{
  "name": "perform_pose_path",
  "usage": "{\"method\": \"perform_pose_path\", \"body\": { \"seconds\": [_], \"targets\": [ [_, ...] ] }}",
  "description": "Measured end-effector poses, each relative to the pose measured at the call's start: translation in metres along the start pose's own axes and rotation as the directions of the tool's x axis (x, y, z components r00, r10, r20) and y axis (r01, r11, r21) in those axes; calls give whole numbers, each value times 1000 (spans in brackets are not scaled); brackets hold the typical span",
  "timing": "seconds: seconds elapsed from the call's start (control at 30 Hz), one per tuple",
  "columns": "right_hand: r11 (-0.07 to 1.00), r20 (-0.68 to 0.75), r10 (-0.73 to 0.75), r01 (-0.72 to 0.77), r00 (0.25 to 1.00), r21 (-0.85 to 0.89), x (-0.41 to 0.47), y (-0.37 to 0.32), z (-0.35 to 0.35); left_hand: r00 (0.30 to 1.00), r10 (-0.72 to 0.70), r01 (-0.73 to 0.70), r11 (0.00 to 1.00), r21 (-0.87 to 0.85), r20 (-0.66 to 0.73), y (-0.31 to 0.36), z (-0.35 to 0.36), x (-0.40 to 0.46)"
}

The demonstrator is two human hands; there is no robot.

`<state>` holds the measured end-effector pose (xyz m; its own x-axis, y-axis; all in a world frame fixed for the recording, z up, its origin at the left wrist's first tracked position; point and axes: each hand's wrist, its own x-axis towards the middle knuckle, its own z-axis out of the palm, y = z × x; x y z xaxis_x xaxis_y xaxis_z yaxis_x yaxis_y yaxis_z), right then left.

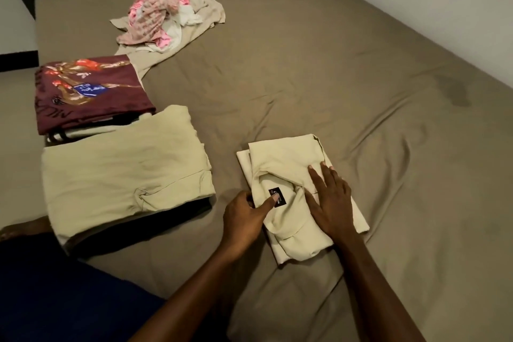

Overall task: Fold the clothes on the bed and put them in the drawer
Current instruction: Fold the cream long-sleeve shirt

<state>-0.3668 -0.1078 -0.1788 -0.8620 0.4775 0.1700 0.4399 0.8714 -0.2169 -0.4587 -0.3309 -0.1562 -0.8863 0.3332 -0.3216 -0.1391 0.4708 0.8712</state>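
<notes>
On the brown-sheeted bed [305, 78], the small folded beige shirt [288, 164] lies lower centre. The larger folded beige garment [119, 175] lies to its left, the folded maroon printed shirt [91, 91] behind that, and the crumpled pink-and-cream clothes pile [166, 16] at upper centre.

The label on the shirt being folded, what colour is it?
Black with pale lettering, on the cream shirt; the label shows in the head view.

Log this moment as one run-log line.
step: folding | left hand: pinches cream shirt | right hand: presses it flat | unfolded pile: waiting
</notes>
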Motion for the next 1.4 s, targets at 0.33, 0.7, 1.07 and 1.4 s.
{"method": "perform_pose_path", "body": {
  "seconds": [0.33,0.7,1.07,1.4],
  "targets": [
    [579,263,506,-549,822,603,32,25,-62,969,-63,136,944,-302,240,0,-11,12],
    [243,601,237,-645,763,724,53,29,-76,937,-4,203,819,-537,349,24,-33,15],
    [137,481,183,-506,858,851,106,-74,-77,982,90,27,803,-595,166,60,-132,56],
    [119,490,28,-490,871,864,209,-251,-28,995,13,-82,699,-711,-102,36,-288,135]
  ]
}}
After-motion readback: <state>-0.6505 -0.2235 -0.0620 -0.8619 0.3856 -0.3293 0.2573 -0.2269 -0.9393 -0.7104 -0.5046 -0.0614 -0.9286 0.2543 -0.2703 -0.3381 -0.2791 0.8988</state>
